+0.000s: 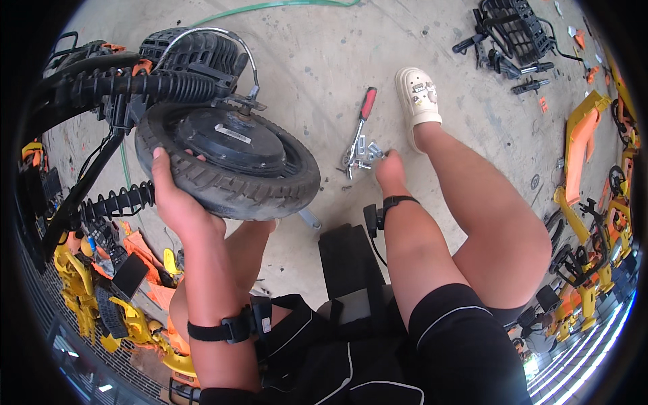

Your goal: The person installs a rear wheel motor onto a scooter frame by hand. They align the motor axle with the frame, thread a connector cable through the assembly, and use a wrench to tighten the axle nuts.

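A black hub-motor wheel [233,145] with a treaded tyre tilts at the left, joined at its axle to a dark frame with springs. My left hand [177,192] is closed on the tyre's near left side, thumb over the tread, fingers mostly hidden beneath. On the concrete floor, a ratchet wrench [359,128] with a red and black handle lies beside several small silver sockets [363,148]. My right hand [390,170] reaches down at the right edge of these sockets. Its fingers are curled and partly hidden, so anything inside them does not show.
A white clog [418,94] is on my right foot, beyond the sockets. Black vehicle parts [516,40] lie at the far right. Yellow and orange parts [580,145] line the right side, with more yellow parts [77,283] at the left. A green hose [263,7] crosses the far floor.
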